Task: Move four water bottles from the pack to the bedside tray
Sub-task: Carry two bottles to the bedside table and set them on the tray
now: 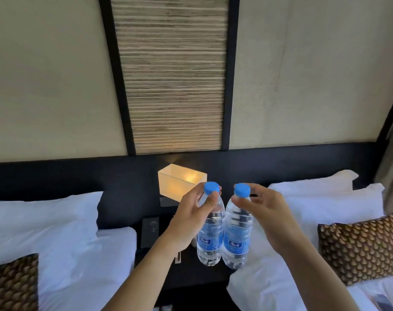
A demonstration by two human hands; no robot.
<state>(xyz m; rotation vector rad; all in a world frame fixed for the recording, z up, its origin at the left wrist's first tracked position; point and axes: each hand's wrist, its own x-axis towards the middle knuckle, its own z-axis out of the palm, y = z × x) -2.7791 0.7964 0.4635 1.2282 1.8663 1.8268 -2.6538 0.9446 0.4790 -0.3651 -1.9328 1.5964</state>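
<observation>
Two clear water bottles with blue caps and blue labels hang upright side by side over the dark bedside table (191,277). My left hand (191,218) grips the left bottle (210,241) by its neck just under the cap. My right hand (267,212) pinches the neck of the right bottle (237,241) the same way. The two bottles touch or nearly touch at their bodies. Neither the pack nor the tray can be made out; the bottles and my arms hide part of the table top.
A lit box lamp (180,182) stands at the back of the table, with a dark wall panel (150,232) to its lower left. White pillows (56,232) and patterned cushions (361,245) flank the table on two beds.
</observation>
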